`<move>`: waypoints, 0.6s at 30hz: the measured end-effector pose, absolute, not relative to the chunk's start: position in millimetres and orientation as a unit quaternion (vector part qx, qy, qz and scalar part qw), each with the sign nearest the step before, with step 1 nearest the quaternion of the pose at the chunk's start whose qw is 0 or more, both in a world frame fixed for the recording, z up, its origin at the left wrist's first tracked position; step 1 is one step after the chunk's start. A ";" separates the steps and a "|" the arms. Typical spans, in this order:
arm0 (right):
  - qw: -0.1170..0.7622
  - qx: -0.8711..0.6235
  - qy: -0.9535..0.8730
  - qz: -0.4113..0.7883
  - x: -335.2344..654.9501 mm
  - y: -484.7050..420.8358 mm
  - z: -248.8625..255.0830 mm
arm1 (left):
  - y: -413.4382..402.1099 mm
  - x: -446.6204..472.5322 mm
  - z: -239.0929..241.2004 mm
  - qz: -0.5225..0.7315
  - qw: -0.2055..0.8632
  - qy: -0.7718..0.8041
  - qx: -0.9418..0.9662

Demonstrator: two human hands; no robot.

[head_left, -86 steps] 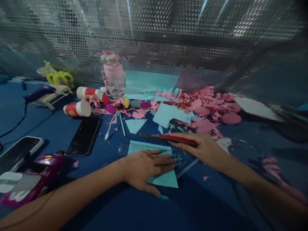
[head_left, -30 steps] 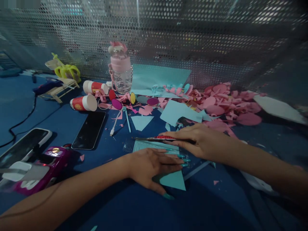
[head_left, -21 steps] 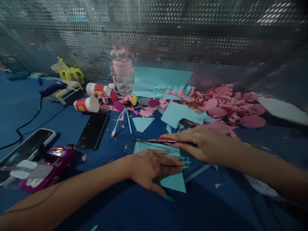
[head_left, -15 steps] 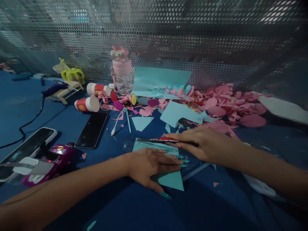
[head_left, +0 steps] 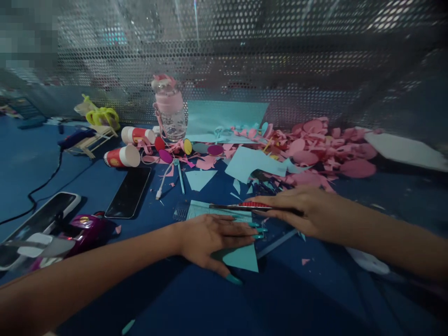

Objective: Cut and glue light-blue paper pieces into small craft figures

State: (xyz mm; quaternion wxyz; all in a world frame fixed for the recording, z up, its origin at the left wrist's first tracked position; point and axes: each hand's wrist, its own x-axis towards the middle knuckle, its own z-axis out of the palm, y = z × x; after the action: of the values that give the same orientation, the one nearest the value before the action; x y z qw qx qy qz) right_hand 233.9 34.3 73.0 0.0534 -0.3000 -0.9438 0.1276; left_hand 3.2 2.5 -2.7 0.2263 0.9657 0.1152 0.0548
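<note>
My left hand [head_left: 213,238] lies flat, fingers stretched, on a sheet of turquoise paper [head_left: 241,259]. A clear plastic template [head_left: 180,212] pokes out at the paper's left end; how they overlap under my palm is hard to see. In my right hand [head_left: 301,210] is a slim craft knife [head_left: 257,206] with a red textured grip, held almost level. Its thin dark blade points left along the paper's far edge, just beyond my left fingers. Whether the tip touches the paper, I cannot tell.
Turquoise offcuts [head_left: 255,163] and a heap of pink paper scraps [head_left: 315,144] lie behind my hands. A pink-lidded bottle [head_left: 170,112] stands by the perforated metal panel [head_left: 280,65]. Leftward are paper cups [head_left: 122,156], a black phone [head_left: 129,192] and a purple device [head_left: 86,231].
The craft knife has slid rightward along the paper's far edge with my right hand. My left hand stays pressed on the paper. The whole view has shifted slightly.
</note>
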 end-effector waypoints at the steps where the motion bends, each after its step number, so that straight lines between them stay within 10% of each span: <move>1: 0.055 -0.303 -0.943 0.129 236.6 33.4 73.7 | 2.5 3.4 -2.6 0.050 0.225 0.116 0.966; 18: 0.050 -0.357 -0.928 0.096 295.5 18.9 85.6 | 3.9 5.6 -1.0 0.012 0.216 0.115 0.970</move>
State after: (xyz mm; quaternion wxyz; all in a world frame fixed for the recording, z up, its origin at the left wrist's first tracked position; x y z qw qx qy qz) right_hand 295.5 18.9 85.6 0.0496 -0.3571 -0.9278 0.0960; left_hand 5.6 3.9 -1.0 0.2163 0.9695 0.1146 0.0117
